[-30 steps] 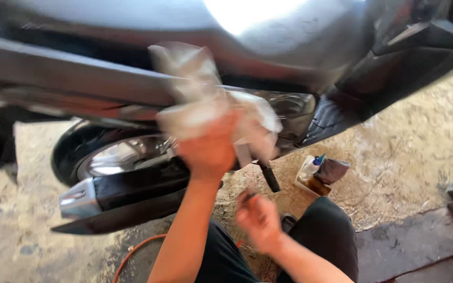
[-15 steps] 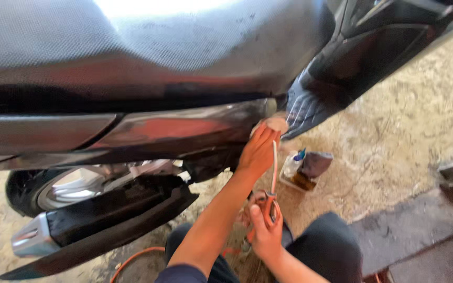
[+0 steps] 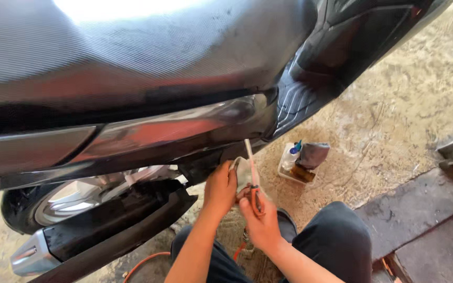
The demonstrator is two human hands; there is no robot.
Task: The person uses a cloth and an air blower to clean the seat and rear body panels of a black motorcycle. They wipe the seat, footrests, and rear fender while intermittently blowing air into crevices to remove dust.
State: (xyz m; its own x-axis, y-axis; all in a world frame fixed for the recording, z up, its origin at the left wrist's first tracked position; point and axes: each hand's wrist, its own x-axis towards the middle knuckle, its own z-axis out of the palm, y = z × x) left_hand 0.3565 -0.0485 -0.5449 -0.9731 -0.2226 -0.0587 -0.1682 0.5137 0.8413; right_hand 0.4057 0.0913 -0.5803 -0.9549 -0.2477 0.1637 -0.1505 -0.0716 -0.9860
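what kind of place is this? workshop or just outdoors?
Probably an informal open-air repair spot: a motorcycle stands on a bare dirt ground, with a small tray of bottles set on the ground beside it.

Bare forearms, seemingly dark trousers point(image 3: 336, 236)

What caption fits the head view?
Left hand presses a cloth under a scooter's side panel; right hand holds a thin tool.

The scooter's side panel point(image 3: 148, 131) is overhanging the working gap, closing it from above. The exhaust point(image 3: 106, 236) and rear wheel point(image 3: 69, 202) are blocking the low left. Bare ground is lying open toward the small tub of bottles point(image 3: 297, 165) on the right.
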